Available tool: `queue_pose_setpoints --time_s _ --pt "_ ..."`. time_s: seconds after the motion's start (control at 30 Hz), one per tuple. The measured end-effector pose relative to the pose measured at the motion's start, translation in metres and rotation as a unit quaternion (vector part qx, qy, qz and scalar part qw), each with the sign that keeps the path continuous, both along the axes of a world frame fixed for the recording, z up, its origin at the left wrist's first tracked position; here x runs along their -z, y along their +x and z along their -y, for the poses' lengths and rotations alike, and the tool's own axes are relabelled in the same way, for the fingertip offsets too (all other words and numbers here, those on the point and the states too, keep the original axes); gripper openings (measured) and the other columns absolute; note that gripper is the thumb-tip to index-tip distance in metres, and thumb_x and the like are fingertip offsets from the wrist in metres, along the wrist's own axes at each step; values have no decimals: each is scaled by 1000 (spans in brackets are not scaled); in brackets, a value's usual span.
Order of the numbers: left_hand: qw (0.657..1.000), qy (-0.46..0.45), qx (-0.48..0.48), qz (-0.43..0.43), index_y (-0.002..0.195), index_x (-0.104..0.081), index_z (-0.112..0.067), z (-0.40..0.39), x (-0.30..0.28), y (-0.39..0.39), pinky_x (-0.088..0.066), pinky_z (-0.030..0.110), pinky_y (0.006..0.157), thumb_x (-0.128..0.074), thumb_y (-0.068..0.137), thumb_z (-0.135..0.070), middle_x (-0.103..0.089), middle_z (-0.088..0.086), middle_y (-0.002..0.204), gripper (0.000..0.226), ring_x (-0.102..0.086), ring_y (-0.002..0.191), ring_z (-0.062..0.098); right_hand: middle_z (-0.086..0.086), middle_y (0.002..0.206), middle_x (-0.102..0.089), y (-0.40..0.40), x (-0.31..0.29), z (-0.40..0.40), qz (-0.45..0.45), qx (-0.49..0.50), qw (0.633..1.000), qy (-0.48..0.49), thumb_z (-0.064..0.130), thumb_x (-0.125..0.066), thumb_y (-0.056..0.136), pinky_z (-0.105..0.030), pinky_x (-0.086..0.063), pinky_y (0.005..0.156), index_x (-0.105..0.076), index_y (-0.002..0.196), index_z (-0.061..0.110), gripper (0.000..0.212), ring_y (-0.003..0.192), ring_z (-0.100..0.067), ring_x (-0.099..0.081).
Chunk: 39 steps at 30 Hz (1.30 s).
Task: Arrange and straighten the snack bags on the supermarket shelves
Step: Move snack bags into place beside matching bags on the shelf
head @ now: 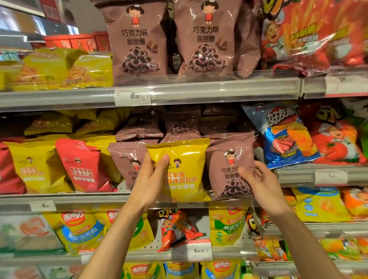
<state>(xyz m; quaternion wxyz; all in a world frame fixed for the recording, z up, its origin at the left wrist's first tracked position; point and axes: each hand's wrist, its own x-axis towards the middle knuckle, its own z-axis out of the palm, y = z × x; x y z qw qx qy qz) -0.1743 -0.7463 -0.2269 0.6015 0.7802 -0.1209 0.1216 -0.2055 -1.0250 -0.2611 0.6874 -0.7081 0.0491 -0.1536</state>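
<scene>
Yellow snack bag (181,171), glossy, puffy, orange print, cartoon kid logo, stood upright at the middle shelf edge (92,198), in front of the brown bags. I had my left hand (148,181) gripping its left side, thumb across the front, fingers behind, arm reaching up from below. Just right of that, my right hand (259,183) clasped the right edge of a brown chocolate-ring bag (231,166), thumb on its front, wrist bent back.

Supermarket aisle, stocked snack bags (137,37), shelf price tags (132,96)
</scene>
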Motion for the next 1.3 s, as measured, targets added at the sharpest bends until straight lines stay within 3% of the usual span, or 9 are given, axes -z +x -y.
queue_pose_setpoints --time_s 0.17,0.37,0.5,0.63,0.8,0.97,1.1,1.23,1.3 --pt "1000 0 -15 8 121 -54 -34 -9 7 -6 -50 53 102 -51 91 -70 -73 -2 109 47 -68 107 16 8 118 -72 9 -8 -10 26 14 999 -22 34 -67 95 -36 -53 101 -59 129 25 36 109 -4 -68" --pt "998 -40 -38 16 124 -57 -27 -28 4 -16 -50 54 103 -54 96 -58 -74 -6 113 42 -69 111 14 11 112 -69 20 -6 -42 52 39 995 -70 35 -67 96 -35 -50 101 -57 124 27 31 108 -4 -65" --pt "996 -56 -69 30 146 -45 -25 -45 2 -19 -52 49 102 -54 102 -49 -75 -10 111 51 -70 109 10 8 111 -69 30 -6 -65 64 64 995 -47 32 -65 97 -39 -51 103 -54 125 25 30 106 -6 -65" --pt "990 -35 -127 48 117 -56 -29 -62 3 -18 -52 49 99 -56 100 -51 -73 -9 107 28 -68 104 7 7 122 -65 39 -1 -88 58 44 995 -63 37 -64 98 -37 -50 103 -48 135 26 42 113 -8 -63" --pt "984 -15 -171 48 102 -50 -22 -73 2 -17 -44 38 81 -56 100 -47 -63 -11 93 25 -60 88 4 9 117 -63 46 15 -109 35 18 992 -119 44 -59 99 -40 -51 100 -46 130 28 38 107 -8 -62" --pt "983 11 -180 39 102 -50 -19 -76 8 -12 -42 36 77 -60 99 -45 -62 -13 92 28 -59 86 1 10 103 -62 47 23 -109 31 25 983 -179 41 -57 101 -39 -50 88 -49 117 23 26 97 -11 -62" --pt "983 0 -181 25 103 -52 -27 -81 12 -9 -51 41 84 -60 97 -51 -68 -11 100 26 -66 96 10 10 97 -65 52 18 -108 3 1 979 -203 41 -57 101 -38 -52 82 -48 114 27 22 89 -8 -65" --pt "983 -9 -182 21 102 -51 -29 -82 15 -9 -54 46 90 -61 97 -50 -68 -11 102 23 -67 97 9 13 100 -65 47 18 -105 9 -14 979 -203 40 -60 100 -22 -45 75 -53 111 25 19 93 1 -61" --pt "984 -20 -177 20 103 -52 -30 -80 16 -11 -55 45 90 -61 97 -49 -68 -11 103 22 -67 97 6 15 102 -65 47 16 -100 -2 -27 982 -188 41 -61 99 -19 -45 81 -56 113 24 22 97 -1 -61"
